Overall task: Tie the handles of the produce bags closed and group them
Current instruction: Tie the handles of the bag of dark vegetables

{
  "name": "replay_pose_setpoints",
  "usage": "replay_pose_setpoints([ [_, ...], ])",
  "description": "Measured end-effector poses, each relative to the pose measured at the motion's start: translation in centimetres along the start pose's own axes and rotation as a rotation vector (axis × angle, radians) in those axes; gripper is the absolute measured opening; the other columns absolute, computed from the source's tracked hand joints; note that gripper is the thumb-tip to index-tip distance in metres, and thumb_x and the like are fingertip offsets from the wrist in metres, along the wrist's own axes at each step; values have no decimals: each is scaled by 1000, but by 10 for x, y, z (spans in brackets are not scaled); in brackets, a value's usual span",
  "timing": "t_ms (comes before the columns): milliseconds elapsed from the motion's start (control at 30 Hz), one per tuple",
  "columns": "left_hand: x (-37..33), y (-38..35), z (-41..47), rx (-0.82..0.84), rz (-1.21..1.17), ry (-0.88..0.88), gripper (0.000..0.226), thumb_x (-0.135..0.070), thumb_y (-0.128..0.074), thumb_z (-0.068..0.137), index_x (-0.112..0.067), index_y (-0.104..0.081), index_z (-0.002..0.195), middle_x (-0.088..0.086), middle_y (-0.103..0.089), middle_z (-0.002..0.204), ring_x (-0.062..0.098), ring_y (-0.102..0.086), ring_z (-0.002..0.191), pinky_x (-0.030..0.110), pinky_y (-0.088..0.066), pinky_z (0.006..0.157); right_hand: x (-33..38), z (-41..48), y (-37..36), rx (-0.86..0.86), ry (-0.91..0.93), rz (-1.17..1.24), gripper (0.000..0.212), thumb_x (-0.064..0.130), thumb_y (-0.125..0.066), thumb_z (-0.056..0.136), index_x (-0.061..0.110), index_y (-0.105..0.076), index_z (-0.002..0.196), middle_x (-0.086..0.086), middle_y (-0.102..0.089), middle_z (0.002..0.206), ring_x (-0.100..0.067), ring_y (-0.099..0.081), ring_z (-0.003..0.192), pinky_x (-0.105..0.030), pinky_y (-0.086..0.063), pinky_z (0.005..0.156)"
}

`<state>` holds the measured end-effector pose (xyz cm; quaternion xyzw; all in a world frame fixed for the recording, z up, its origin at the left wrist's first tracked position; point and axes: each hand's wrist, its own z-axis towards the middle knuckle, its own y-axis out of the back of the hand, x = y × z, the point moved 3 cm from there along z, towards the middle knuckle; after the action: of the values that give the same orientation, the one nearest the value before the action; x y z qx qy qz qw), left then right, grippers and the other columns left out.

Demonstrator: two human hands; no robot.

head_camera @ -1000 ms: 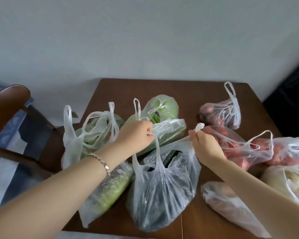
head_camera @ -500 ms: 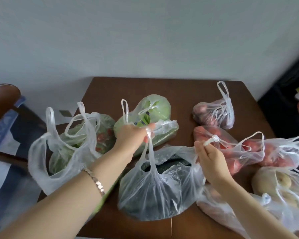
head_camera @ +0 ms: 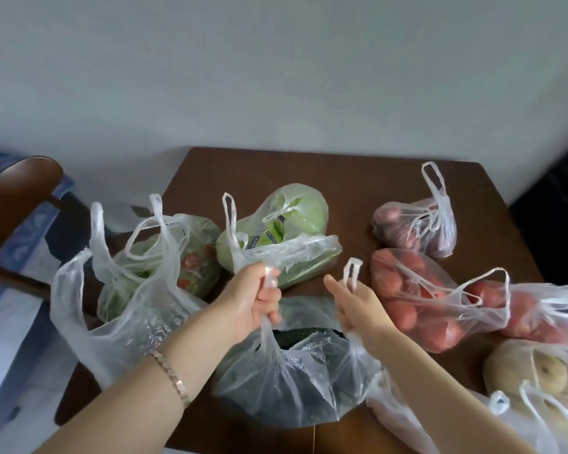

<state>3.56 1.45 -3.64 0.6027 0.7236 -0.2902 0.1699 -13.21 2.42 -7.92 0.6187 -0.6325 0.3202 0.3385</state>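
Head view: I see left hand [head_camera: 253, 299] fisted tight round one handle [head_camera: 269, 278] of dark-produce bag [head_camera: 292, 385]. Bag body is directly below both sets of fingers, over brown table [head_camera: 341, 178]. Right hand [head_camera: 358, 306] pinches other handle loop [head_camera: 352, 271], which sticks up above fingertips. Green-veg bag [head_camera: 286, 231] just beyond left knuckles. Red-produce bag [head_camera: 417, 299] just right of right fingers. Bracelet [head_camera: 171, 375] on left wrist.

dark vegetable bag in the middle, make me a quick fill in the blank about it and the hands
The left hand grips one ____ of the dark vegetable bag.
The right hand pinches the other handle, so the bag is not yet ____.
The bracelet sits on the ____ wrist.
Missing: handle; tied; left.
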Motion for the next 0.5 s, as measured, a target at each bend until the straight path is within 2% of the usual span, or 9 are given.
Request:
replay_pose_setpoints([
  [33,0,-2,1,-23,-34,0,27,-11,-32,89,-16,-46,66,-5,-25,41,8,-16,30,23,-27,49,-5,2,-1,23,-65,23,33,37,-52,91,18,-37,68,9,-28,44,-6,-21,35,-19,-19,38],
  [67,1,-4,2,-44,-56,-2,30,-8,-31,87,-16,-36,58,-4,-27,41,8,-16,30,22,-26,49,-8,3,-4,52,-127,92,30,41,-47,92,17,-41,74,10,-28,42,-5,-19,34,-18,-16,37],
  [133,6,-9,4,-54,-30,6,31,-6,-29,86,-15,-33,56,-3,-30,41,7,-19,29,19,-26,44,-12,3,-8,95,-183,229,28,41,-36,95,16,-45,84,10,-25,40,-3,-16,32,-16,-12,35],
  [233,21,-15,8,-63,120,20,26,-3,-33,85,-12,-39,61,-3,-29,47,6,-24,33,14,-20,35,-15,2,-13,126,-164,255,27,35,-31,97,14,-46,89,6,-24,47,-4,-16,34,-16,-13,34],
  [300,30,-18,9,-105,173,17,22,0,-33,83,-11,-42,66,-1,-27,56,7,-23,39,15,-15,35,-16,-1,-11,130,-112,223,29,36,-31,97,15,-42,80,5,-23,51,-5,-16,35,-16,-14,34],
  [367,36,-21,7,-127,102,37,19,-6,-32,85,-9,-49,76,2,-33,60,7,-24,40,16,-15,34,-16,-3,-7,115,-73,154,40,44,-28,97,20,-31,65,6,-20,51,-6,-15,37,-16,-13,34],
  [433,40,-24,8,-118,51,33,32,-18,-29,93,-5,-57,84,5,-44,65,6,-27,37,15,-17,32,-18,-5,-6,102,-52,21,50,57,-21,93,22,-24,57,7,-18,47,-7,-13,38,-18,-13,35],
  [500,39,-26,8,-102,72,-23,50,-31,-26,100,-6,-64,80,7,-51,76,5,-27,40,14,-19,33,-20,-5,-9,107,-27,-51,53,61,-17,91,22,-23,55,8,-19,44,-7,-14,37,-17,-12,35],
])
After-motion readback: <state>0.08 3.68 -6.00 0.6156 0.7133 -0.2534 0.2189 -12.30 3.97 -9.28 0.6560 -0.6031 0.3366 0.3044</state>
